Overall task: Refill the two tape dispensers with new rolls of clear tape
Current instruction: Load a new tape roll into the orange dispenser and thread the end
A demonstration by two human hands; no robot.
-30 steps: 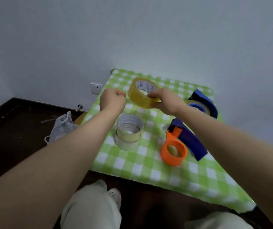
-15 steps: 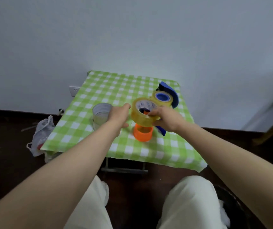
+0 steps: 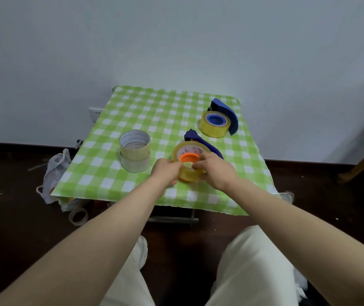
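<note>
Both grips clamp the yellow tape roll (image 3: 188,166): left hand (image 3: 164,171) on its near-left side, right hand (image 3: 213,167) on its right, pressing it over the orange hub (image 3: 189,157) of the near dispenser (image 3: 201,143). If the roll goes on skewed, it could jam or tip the dispenser. Beyond the right grip, the far dispenser (image 3: 223,113) looks loaded. Left of the grips, spare rolls (image 3: 135,151) sit stacked on the green-checked bench (image 3: 145,109), against a pale wall above dark floor.

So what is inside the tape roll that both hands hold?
The tape roll sits around the orange hub of a blue dispenser. Both hands cover its lower sides; how deep it sits stays hidden.
</note>
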